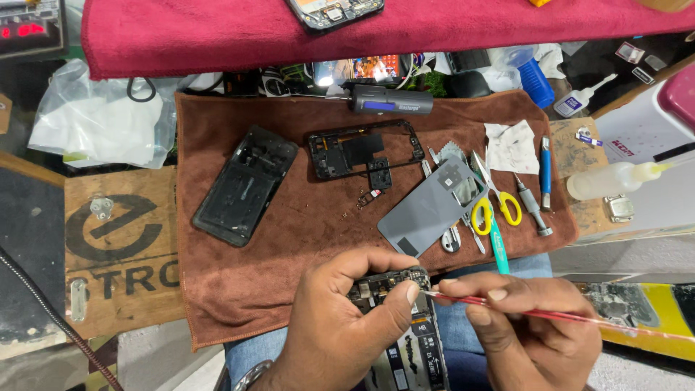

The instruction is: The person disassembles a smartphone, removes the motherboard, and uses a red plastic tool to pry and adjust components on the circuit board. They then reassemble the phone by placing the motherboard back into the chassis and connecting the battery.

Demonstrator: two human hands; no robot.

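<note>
Red-handled tool [550, 313] pinched in right hand [532, 326]; left hand [340, 326] fingers clamp opened phone [402, 326].

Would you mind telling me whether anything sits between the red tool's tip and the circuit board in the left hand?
Nothing visible does. The right hand holds the red tool with its tip right at the circuit board, beside the thumb of the left hand gripping the board.
</note>
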